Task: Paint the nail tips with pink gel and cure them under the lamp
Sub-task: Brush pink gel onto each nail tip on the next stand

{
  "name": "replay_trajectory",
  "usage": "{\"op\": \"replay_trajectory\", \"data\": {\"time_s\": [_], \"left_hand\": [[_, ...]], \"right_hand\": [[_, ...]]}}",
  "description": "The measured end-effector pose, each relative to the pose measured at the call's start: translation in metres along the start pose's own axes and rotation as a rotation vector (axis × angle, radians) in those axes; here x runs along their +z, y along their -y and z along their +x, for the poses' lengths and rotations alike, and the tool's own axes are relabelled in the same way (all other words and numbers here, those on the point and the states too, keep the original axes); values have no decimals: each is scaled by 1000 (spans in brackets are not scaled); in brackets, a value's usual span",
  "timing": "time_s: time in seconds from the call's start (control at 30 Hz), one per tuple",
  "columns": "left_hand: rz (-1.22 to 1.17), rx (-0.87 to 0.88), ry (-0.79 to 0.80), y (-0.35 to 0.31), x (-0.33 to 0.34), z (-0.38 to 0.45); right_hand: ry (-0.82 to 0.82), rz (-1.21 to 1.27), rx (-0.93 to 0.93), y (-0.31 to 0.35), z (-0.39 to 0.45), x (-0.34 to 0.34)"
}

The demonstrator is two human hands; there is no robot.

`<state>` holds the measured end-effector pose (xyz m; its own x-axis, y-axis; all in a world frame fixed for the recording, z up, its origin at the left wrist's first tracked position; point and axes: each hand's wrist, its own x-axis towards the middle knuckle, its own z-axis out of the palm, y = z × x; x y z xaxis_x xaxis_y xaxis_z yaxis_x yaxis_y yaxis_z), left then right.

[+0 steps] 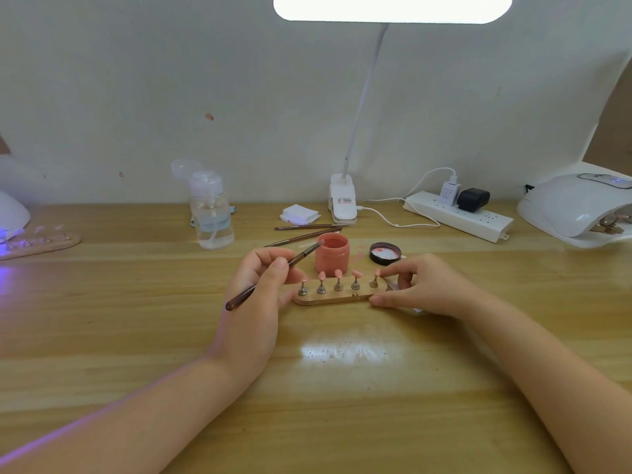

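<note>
The left hand [260, 282] is closed in a pencil grip on a slim brown gel brush [273, 273], pinched about midway up its handle, with the bristle end reaching to the rim of the open pink gel jar [331, 253] at one o'clock from that hand. The right hand [420, 285] is loosely curled, thumb and fingertips touching the right end of the wooden nail-tip holder [333, 298]; whether it pinches the board or only steadies it, I cannot tell. The holder lies on the wooden table [342, 388] between the two hands, just in front of the jar, and carries five pink nail tips [338, 273] perched on small metal pegs. I'd judge the board light and stiff, best taken by its two rounded ends and kept level; the tips look small and easily knocked loose, and any wet gel would smear, so fingers belong on the wood only. The jar's black lid [385, 253] lies upturned at three o'clock from the jar. The white curing lamp [574, 210] stands well apart, at two o'clock. A second lamp [12, 213] glows violet at ten o'clock.
</note>
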<state>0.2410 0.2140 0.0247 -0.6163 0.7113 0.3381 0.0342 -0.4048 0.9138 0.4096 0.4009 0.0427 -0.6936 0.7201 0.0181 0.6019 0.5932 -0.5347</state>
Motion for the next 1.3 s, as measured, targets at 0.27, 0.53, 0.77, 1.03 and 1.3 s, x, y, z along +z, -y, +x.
{"op": "replay_trajectory", "data": {"time_s": [0.27, 0.53, 0.77, 1.03, 1.3], "left_hand": [[-72, -44, 31, 2, 3, 4], [-80, -54, 20, 2, 5, 6], [-84, -10, -159, -2, -6, 0], [64, 94, -46, -13, 6, -9], [44, 43, 189, -7, 69, -11]], "right_hand": [[-62, 42, -61, 2, -4, 4], [-83, 96, -120, 2, -8, 8], [-126, 250, -170, 14, -22, -14], [-379, 325, -132, -15, -41, -82], [-703, 316, 286, -146, -97, -129]]}}
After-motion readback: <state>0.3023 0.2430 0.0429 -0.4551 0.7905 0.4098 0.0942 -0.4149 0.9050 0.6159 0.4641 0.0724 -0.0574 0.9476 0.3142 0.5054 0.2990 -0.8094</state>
